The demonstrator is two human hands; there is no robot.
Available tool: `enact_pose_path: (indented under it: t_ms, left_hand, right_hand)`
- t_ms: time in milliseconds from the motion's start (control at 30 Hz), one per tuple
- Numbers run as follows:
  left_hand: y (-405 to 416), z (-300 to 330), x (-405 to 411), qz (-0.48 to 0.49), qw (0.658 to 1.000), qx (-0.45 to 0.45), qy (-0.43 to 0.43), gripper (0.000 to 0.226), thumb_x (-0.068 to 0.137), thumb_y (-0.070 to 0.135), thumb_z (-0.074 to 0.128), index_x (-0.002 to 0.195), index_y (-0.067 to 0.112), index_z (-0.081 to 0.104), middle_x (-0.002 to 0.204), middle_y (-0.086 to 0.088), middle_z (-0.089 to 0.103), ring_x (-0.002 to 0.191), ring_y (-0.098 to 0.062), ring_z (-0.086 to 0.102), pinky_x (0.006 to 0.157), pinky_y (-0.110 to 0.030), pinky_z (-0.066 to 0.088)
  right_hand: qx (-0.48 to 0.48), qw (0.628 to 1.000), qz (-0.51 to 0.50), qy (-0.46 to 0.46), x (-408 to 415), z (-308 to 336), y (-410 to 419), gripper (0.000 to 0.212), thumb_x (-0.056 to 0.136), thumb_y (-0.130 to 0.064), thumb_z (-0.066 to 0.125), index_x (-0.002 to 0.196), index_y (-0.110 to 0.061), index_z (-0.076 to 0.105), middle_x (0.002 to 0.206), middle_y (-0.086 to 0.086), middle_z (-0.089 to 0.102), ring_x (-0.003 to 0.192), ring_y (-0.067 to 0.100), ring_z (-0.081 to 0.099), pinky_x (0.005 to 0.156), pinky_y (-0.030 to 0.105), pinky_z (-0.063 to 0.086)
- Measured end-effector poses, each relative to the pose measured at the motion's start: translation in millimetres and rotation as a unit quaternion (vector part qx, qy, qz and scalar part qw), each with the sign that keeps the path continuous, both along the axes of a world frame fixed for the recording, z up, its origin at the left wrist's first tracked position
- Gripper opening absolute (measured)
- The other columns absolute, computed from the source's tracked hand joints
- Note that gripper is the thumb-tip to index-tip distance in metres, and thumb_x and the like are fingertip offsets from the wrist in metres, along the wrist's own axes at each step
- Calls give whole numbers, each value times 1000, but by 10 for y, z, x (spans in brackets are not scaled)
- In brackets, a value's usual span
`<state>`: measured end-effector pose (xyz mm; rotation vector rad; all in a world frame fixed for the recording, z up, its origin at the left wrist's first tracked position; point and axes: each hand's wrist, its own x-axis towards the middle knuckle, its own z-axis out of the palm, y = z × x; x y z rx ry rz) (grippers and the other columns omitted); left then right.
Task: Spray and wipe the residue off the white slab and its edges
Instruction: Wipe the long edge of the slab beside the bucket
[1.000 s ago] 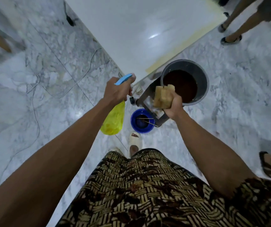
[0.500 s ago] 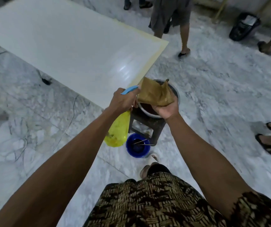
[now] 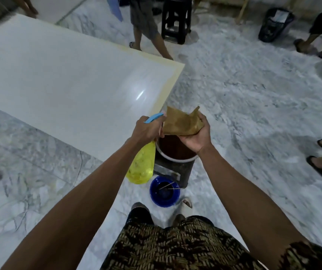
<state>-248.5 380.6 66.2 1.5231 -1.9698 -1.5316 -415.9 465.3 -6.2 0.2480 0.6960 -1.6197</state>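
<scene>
I hold my left hand closed around the neck of the spray bottle, fingers wrapped at the blue trigger head, with the yellow translucent body hanging down below the fist. My right hand is turned palm up, fingers curled under and around the brown cloth, which sits bunched in the palm with two corners sticking upward. Both hands are raised side by side, nearly touching, just off the near corner of the white slab. The slab lies flat and extends away to the left; its surface is glossy with one bright reflection, and a pale yellowish band runs along its right-hand edge. Neither hand nor cloth is in contact with the slab. Directly below my hands stands a bucket holding dark brown liquid, resting on a dark stool. A blue bowl with two thin sticks in it sits on the marble floor just in front of the stool, near my feet. Legs of other people stand around the far and right sides of the floor, and a second dark stool stands beyond the slab.
</scene>
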Motion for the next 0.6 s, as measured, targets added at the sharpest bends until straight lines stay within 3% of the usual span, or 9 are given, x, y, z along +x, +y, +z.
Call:
enact_pose_path:
  t_ms: [67, 200, 267, 467, 600]
  left_hand:
    - [-173, -35, -81, -4, 1000, 9, -2, 69, 101, 55, 60, 74, -6, 77, 74, -18, 77, 57, -20, 65, 73, -37, 56]
    - [-584, -107, -208, -24, 1000, 0, 5, 62, 101, 53, 62, 86, -5, 79, 79, -20, 78, 58, -23, 67, 72, -39, 58]
    - [-790, -137, -276, -40, 999, 0, 1, 61, 99, 53, 66, 86, -5, 79, 81, -21, 78, 62, -26, 69, 73, -41, 60]
    - [-1362, -133, -486, -84, 996, 9, -8, 61, 97, 54, 68, 84, -5, 76, 77, -19, 76, 50, -20, 62, 64, -33, 54]
    - [-1591, -168, -589, -96, 995, 19, -16, 63, 97, 55, 67, 83, -5, 76, 73, -17, 75, 51, -22, 63, 63, -32, 55]
  right_hand:
    - [24, 1000, -16, 10, -39, -23, -123, 60, 77, -36, 76, 129, -17, 52, 120, 11, 62, 111, 29, 61, 101, 44, 49]
    - [32, 999, -28, 31, -68, -4, -434, 41, 89, -41, 59, 115, -10, 63, 109, 14, 69, 102, 29, 64, 92, 41, 53]
    - [32, 998, -39, 32, -48, -7, -555, 43, 89, -44, 57, 113, -9, 64, 111, 15, 68, 103, 30, 64, 95, 42, 52]
    - [23, 995, -62, 76, -114, -20, -1010, 48, 90, -46, 51, 120, -10, 62, 125, 14, 60, 117, 30, 56, 108, 42, 40]
    - [30, 993, -85, 81, -201, -57, -1229, 48, 92, -45, 45, 113, -8, 68, 119, 15, 66, 111, 31, 61, 102, 43, 45]
